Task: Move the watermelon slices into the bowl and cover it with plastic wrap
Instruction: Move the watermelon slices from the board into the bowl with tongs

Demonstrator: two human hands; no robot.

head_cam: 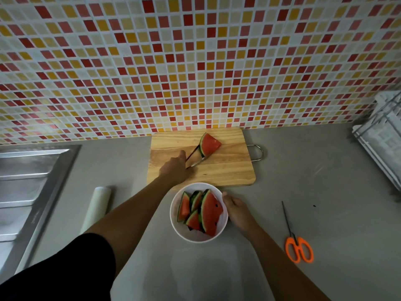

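Transfer step, nearly done by my reckoning. My left hand (173, 168) is closed around a pair of metal tongs (196, 158), whose tips straddle the last watermelon slice (209, 144) on the wooden cutting board (227, 170), just beyond the white bowl (188, 234). Whether the tips have pinched the slice or only bracket it, I cannot tell. My right hand (236, 208) cups the right side of the bowl's rim, fingers curled against it, steadying it. Several slices in the bowl (208, 210) already lean on one another, rinds up. Next move, as I judge it: squeeze the tongs firmly, lift the wet wedge clear of the board, carry it back toward me over the rim and set it in the open spot on the near side. After that the plastic wrap roll (98, 205), lying to the left of the bowl, comes into use; orange-handled scissors (298, 246) lie well to the bowl's right. Surface is a plain grey countertop (314, 177), dim light. Steel sink (28, 192) far left of the bowl, wire dish rack (384, 140) far right, mosaic tile wall (195, 61) beyond the board.
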